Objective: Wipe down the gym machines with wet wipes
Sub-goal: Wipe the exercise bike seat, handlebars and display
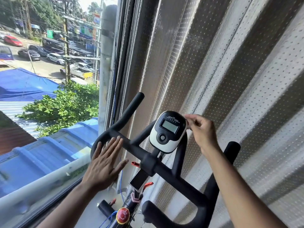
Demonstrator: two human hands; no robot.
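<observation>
An exercise bike's black handlebar [130, 143] fills the lower middle of the head view. A white and black console [167, 130] with a small screen sits on its stem. My right hand [203, 130] is at the console's upper right edge. Its curled fingers pinch a small pale wad that looks like a wet wipe [188, 123] against the casing; most of the wad is hidden by the fingers. My left hand [103, 163] is flat with the fingers spread, over the left bend of the handlebar. I cannot tell whether it touches the bar.
A red round knob [123, 215] sits on the bike frame below. A thin blue cable [121, 178] hangs beside the stem. A large window [41, 112] is close on the left, and a perforated metallic blind [230, 63] stands right behind the handlebar.
</observation>
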